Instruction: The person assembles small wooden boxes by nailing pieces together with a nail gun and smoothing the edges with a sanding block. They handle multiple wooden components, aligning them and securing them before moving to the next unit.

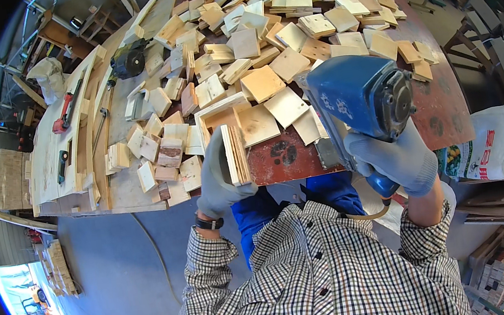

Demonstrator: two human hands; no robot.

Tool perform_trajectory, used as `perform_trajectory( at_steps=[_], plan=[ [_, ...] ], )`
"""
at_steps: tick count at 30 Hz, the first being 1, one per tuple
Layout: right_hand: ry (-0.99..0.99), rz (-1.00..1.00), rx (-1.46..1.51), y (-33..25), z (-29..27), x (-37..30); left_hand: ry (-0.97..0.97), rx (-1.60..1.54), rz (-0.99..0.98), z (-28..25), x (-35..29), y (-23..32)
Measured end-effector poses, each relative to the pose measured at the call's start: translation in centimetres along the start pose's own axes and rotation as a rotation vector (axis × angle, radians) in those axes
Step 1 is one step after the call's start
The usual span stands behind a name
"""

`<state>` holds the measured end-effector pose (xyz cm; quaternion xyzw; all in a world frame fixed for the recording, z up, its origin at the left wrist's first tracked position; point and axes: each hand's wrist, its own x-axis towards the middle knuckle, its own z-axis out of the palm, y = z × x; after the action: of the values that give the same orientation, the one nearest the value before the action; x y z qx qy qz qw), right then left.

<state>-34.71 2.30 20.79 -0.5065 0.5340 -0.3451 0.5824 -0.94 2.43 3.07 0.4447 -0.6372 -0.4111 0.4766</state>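
My gloved left hand is closed round a small plywood block, its layered edges facing up, at the table's near edge. Just beyond it lie a light wooden strip and a flat block; whether they touch the held block I cannot tell. In my gloved right hand is a blue air nail gun, gripped by its handle. Its magazine slants down toward the table, right of the held block, and a hose runs from the handle's end.
A large heap of wooden blocks covers much of the red tabletop. Boards at the left bear a red-handled tool, a black tape-measure-like object and a long metal bar. A white printed sack stands right of the table.
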Motion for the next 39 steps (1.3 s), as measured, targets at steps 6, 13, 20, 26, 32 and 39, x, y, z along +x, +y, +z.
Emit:
perform_trajectory(
  at_steps=[6, 13, 20, 26, 32, 39],
  plan=[
    [-0.029, -0.027, -0.015, -0.2, -0.7, 0.0, 0.005, 0.620, 0.210, -2.2, 4.9, -0.6],
    [-0.039, -0.077, -0.055, 1.0, -1.5, 0.3, -0.190, 1.035, 0.201, -5.0, 8.0, -1.7],
    [-0.004, -0.094, -0.069, 1.0, -1.4, 0.5, -0.245, 1.141, 0.117, -4.8, 8.4, -1.8],
    [-0.021, -0.050, -0.022, 1.3, -1.7, 0.9, -0.101, 1.190, 0.188, -3.9, 7.2, -1.7],
    [-0.038, -0.060, 0.022, 1.7, -1.7, 1.5, 0.116, 1.214, 0.203, -3.7, 6.1, -3.1],
    [-0.010, 0.065, -0.005, 0.9, -1.3, 1.3, -0.022, 0.877, 0.305, 0.8, 1.0, 0.0]
  ],
)
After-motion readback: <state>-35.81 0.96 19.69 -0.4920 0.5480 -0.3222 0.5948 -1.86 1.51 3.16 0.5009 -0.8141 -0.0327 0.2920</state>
